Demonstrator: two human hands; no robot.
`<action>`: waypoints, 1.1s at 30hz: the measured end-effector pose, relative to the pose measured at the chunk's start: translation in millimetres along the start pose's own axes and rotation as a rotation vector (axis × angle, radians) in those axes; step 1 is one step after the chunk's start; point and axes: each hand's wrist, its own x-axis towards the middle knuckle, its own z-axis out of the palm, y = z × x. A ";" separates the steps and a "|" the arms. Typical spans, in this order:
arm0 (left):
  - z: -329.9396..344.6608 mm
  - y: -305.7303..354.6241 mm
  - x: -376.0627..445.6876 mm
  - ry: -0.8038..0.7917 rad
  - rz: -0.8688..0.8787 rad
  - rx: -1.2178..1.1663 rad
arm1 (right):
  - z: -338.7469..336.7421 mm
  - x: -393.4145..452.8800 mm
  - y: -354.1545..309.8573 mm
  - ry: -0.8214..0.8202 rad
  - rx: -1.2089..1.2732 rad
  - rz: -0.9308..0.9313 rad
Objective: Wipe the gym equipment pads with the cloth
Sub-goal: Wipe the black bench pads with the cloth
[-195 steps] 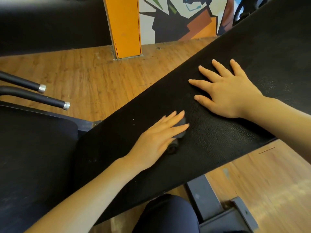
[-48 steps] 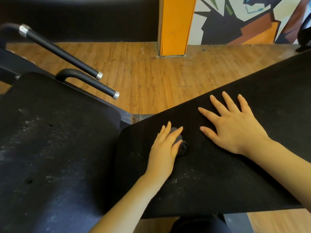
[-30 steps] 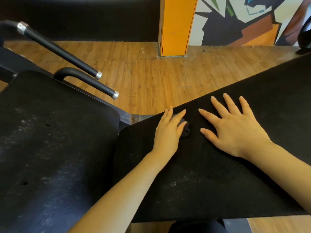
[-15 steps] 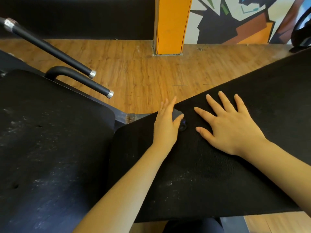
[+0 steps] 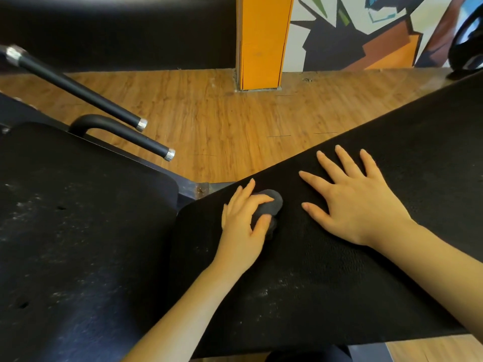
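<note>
- Black leather bench pad (image 5: 326,283) lies under both my hands, dusty near me.
- My left hand (image 5: 241,226) pinches the dark cloth (image 5: 269,205) against its far edge.
- My right hand (image 5: 355,202) rests flat, fingers spread.
- Beyond: two black handles (image 5: 125,131), wooden floor (image 5: 235,121), orange pillar (image 5: 261,40).

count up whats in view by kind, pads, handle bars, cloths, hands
pads: 2, the seat pad and the long pad
handle bars: 2
cloths: 1, the dark cloth
hands: 2, the left hand and the right hand
total: 7
</note>
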 end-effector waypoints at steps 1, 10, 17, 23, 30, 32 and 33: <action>2.6 0.8 -3.3 -0.044 -0.025 0.029 | -0.3 0.2 -0.2 -0.003 0.003 0.000; -24.2 30.1 11.2 0.075 -0.230 -0.654 | 2.2 0.3 1.4 0.000 0.006 -0.006; -3.1 4.2 26.2 0.210 -0.001 0.011 | 2.2 0.0 0.5 0.012 0.007 -0.009; 25.7 7.2 16.0 -0.027 0.067 0.202 | 1.1 0.8 0.0 0.012 0.018 -0.005; 4.8 -23.5 -32.7 -0.018 0.214 0.143 | -0.4 -0.4 -0.2 0.001 0.000 -0.011; 8.7 -18.0 -16.0 -0.008 0.233 0.148 | 0.5 -0.3 -0.2 -0.003 -0.003 -0.011; 14.5 -10.8 2.1 0.017 0.234 0.163 | 0.7 -0.2 -0.4 0.003 -0.004 -0.008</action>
